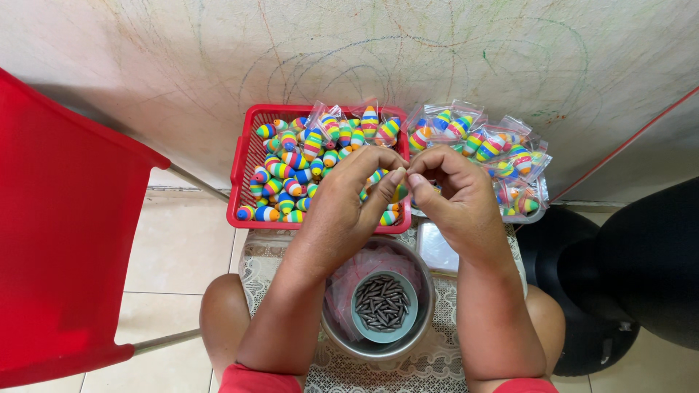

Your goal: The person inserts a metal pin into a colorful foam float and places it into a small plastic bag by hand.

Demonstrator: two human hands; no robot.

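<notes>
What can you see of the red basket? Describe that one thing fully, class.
The red basket looks like plastic, rectangular, with slotted lattice walls and a solid rim. It sits against the scribbled wall, beyond the person's knees, heaped with small rainbow-striped oval toys, some in clear bags. The left hand hides its near right part. A red chair stands to its left.

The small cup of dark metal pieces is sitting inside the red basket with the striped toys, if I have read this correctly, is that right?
Not quite. The head view shows the small cup of dark metal pieces inside the round metal bowl near the person's lap, not in the red basket, which holds the striped toys.
</notes>
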